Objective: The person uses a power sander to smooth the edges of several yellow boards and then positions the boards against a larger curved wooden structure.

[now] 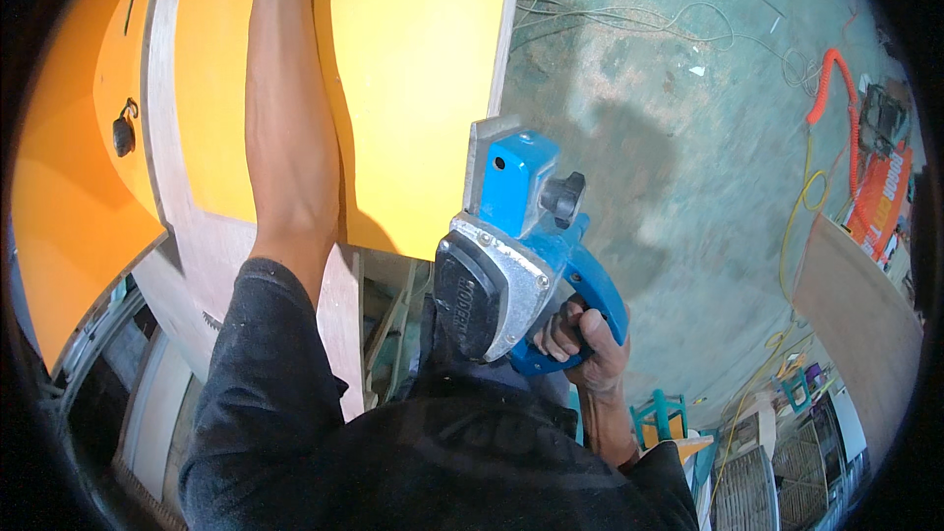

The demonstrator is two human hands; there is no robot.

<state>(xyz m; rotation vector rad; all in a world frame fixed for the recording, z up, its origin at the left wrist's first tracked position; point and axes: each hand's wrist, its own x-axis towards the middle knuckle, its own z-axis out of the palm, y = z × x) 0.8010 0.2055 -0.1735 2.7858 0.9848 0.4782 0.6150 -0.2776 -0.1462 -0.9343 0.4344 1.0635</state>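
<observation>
Gripping planer (513, 264) at panel's (423, 88) right edge, my right hand (598, 352) wrapped round its handle. My left hand's out of frame; can't tell its grip. Edge planing seems under way; amount done or left unclear.

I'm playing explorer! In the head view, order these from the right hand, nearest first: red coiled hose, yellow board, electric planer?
1. Electric planer: in the right hand.
2. Yellow board: ahead, left.
3. Red coiled hose: far right.
</observation>
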